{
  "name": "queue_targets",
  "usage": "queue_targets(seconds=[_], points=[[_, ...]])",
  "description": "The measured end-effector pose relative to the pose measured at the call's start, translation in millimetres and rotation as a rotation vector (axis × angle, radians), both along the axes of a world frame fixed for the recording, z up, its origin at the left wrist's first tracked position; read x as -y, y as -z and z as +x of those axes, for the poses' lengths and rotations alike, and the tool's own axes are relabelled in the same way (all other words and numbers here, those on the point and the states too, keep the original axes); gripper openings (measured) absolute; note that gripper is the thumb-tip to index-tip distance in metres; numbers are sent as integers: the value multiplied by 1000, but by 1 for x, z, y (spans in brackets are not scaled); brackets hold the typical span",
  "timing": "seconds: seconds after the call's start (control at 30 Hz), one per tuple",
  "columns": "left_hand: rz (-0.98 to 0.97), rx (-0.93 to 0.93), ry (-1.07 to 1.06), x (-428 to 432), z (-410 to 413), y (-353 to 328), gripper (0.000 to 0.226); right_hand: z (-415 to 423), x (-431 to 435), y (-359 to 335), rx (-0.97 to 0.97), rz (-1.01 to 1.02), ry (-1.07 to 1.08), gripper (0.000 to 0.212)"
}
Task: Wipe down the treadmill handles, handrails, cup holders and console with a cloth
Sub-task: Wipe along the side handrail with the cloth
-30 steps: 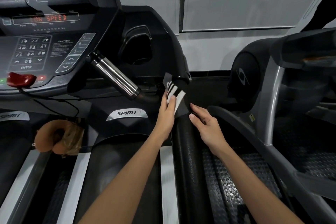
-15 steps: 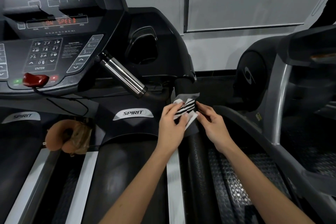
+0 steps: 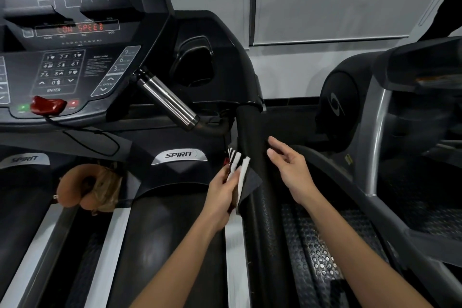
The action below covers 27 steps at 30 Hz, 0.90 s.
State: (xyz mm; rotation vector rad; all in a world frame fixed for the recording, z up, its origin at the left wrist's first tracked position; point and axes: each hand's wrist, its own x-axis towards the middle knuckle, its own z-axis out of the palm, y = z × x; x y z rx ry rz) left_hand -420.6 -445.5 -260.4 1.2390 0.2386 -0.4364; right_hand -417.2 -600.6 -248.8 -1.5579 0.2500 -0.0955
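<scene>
Right hand [image 3: 290,170] released cloth [image 3: 241,170] (fingers spread, beside handrail [image 3: 250,130]); left hand [image 3: 220,192] grip pinches it.

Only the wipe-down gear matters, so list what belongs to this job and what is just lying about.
Job:
- cloth, gripped by the left hand
- right hand, open
- handrail
- chrome handle
- cup holder
- console

Lying about:
- brown neck pillow
- red safety key
- neighbouring machine

The left hand [image 3: 222,190] and right hand [image 3: 290,170] are bare, as are both slender forearms [image 3: 350,240].
</scene>
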Motion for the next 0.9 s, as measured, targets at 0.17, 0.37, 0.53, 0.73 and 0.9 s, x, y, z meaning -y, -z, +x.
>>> queue_targets(seconds=[0.17, 0.37, 0.53, 0.73, 0.9], points=[[326, 281, -7, 0, 3, -26, 39, -10, 9, -9, -62, 134, 34, 25], [444, 462, 54, 13, -18, -48, 42, -20, 20, -28, -77, 208, -10, 21], [329, 536, 88, 10, -30, -53, 44, -22, 13, -20, -50, 74, -54, 30], [402, 550, -150, -4, -28, -35, 39, -24, -1, -10, -71, -202, -101, 38], [445, 419, -133, -15, -28, -20, 33, -11, -12, -18, 31, -580, 77, 30]])
